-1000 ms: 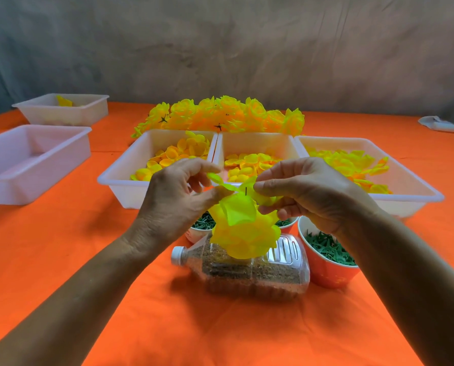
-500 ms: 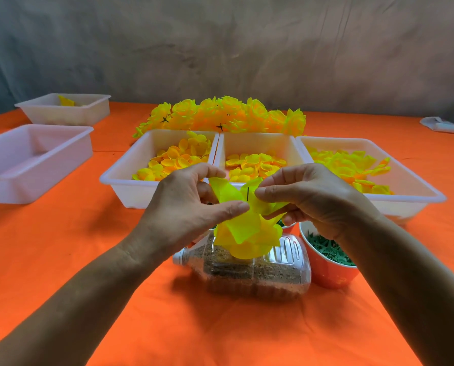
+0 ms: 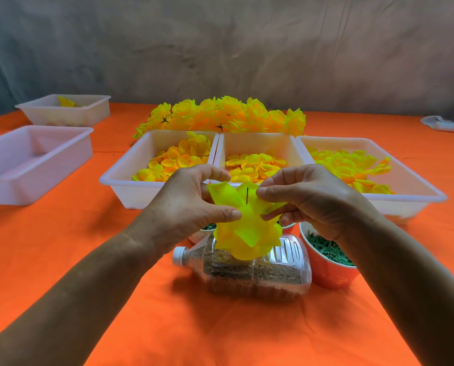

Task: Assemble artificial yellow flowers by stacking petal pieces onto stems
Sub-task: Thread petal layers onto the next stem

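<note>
Since a second ago the petal (image 3: 243, 211) has gone from a loose fold above the flower (image 3: 247, 241) to being spread flat with the dark stem (image 3: 247, 194) poking through its middle, so I judge this layer is threaded and only needs pressing down. Left hand (image 3: 191, 204) and right hand (image 3: 310, 199) both pinch the petal's edges between thumb and curled fingers, over the bottle (image 3: 260, 276). The bins' (image 3: 130, 188) near rims sit just behind the knuckles and a cup (image 3: 326, 273) stands close right; the orange surface (image 3: 220, 334) in front lies open
</note>
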`<state>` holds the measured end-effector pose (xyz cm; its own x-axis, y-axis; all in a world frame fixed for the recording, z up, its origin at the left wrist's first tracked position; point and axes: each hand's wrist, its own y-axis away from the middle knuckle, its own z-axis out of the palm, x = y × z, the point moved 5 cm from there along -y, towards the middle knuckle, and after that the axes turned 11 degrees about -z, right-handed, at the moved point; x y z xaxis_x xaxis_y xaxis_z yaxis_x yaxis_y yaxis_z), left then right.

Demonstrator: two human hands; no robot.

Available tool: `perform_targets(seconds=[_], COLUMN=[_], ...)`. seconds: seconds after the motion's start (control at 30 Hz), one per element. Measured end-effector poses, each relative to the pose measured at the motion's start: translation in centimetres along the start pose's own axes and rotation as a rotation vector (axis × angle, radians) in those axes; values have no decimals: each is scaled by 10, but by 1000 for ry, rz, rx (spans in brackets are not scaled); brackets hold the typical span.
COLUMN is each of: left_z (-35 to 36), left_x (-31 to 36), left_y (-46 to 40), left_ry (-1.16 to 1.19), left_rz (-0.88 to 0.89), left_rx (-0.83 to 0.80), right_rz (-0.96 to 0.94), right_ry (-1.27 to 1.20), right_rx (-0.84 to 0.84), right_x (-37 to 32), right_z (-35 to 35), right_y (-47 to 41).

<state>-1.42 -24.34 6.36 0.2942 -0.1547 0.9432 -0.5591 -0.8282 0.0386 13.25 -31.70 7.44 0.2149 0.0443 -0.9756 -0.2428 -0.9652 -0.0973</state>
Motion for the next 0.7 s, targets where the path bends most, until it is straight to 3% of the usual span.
perform_targets(seconds=[0.17, 0.4, 0.7], left_z=[-1, -10, -6], left_x=[4, 4, -2], left_y=[-1, 10, 18], left_ry=[38, -152, -262], left_rz=[-6, 112, -9], left_rx=[-7, 255, 217], right_rz=[-24, -22, -28], right_ry=[135, 93, 31], right_rx=[47, 58, 24], right_x=[1, 5, 6], right_z=[-5, -6, -3], right_y=[-2, -3, -2])
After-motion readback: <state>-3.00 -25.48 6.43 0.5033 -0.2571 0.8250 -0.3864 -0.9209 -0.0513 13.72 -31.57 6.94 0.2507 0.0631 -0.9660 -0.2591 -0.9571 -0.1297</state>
